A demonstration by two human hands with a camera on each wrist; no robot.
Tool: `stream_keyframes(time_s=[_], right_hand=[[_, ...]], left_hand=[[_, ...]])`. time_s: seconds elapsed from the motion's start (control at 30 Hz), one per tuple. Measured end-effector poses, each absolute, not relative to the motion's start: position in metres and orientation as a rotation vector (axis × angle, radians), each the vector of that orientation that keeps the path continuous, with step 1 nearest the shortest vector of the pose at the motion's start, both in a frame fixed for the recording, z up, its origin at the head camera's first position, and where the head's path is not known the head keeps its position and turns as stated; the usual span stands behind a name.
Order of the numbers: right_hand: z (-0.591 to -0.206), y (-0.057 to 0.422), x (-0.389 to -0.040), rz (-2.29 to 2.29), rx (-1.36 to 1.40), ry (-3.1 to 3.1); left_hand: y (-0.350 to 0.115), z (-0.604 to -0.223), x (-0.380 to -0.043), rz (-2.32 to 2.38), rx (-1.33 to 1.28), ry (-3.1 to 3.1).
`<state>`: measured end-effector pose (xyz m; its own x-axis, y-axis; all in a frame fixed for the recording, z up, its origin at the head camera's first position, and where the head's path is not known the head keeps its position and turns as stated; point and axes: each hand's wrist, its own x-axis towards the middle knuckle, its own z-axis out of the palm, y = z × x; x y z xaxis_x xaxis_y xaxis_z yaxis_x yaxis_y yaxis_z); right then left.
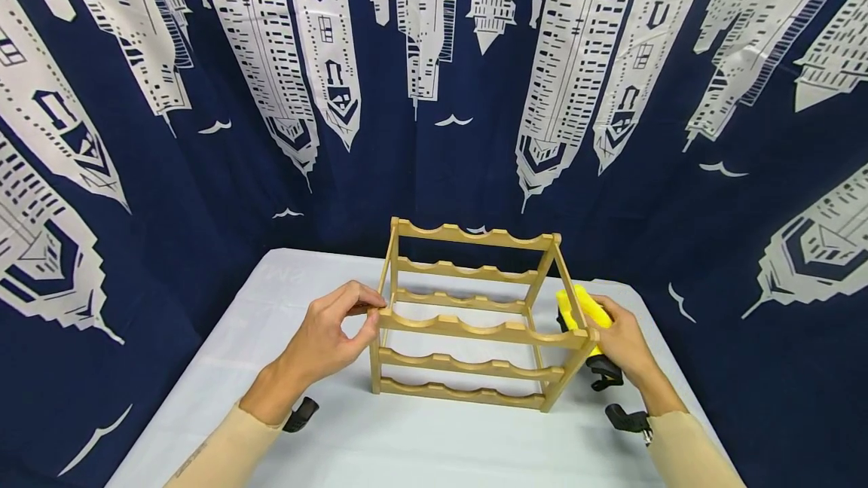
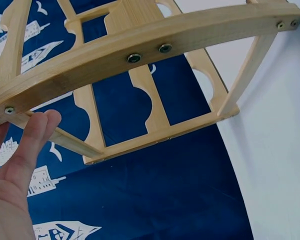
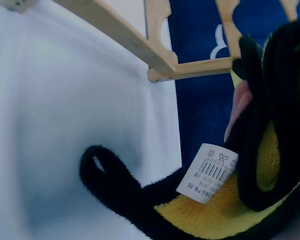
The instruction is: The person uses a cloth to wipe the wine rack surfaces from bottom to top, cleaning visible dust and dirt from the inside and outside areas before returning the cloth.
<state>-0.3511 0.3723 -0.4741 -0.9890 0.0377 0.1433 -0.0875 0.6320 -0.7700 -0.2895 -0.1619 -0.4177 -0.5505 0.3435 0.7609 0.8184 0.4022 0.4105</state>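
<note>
A light wooden rack (image 1: 475, 328) with scalloped rails stands on the white table, its rounded side bar (image 2: 105, 55) close up in the left wrist view. My left hand (image 1: 328, 333) pinches the rack's top left front corner between thumb and fingers. At the rack's right side, my right hand (image 1: 625, 341) holds a bunched yellow cloth (image 1: 595, 312) with black edging, up against the side rail. Fluffy yellow pile, a black hanging loop (image 3: 102, 175) and a white barcode label (image 3: 208, 173) show in the right wrist view. Most of the right fingers are hidden behind the cloth there.
The white table (image 1: 407, 443) reaches out around the rack on every side. Behind and beside it hangs a dark blue curtain (image 1: 420, 172) with white upside-down buildings. Black wrist-worn pieces (image 1: 301, 414) stick out beside the sleeves.
</note>
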Motion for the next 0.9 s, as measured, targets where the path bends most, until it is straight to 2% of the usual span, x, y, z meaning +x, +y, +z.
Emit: stream_keyframes(time_s=[0.37, 0.9], right_hand=[[-0.452, 0.309, -0.39, 1.123, 0.69, -2.818], [-0.476, 0.247, -0.45, 0.815, 1.429, -2.679]], left_hand=[[-0.168, -0.419, -0.292, -0.995, -1.058, -2.121], [-0.169, -0.42, -0.297, -1.023, -1.127, -2.052]])
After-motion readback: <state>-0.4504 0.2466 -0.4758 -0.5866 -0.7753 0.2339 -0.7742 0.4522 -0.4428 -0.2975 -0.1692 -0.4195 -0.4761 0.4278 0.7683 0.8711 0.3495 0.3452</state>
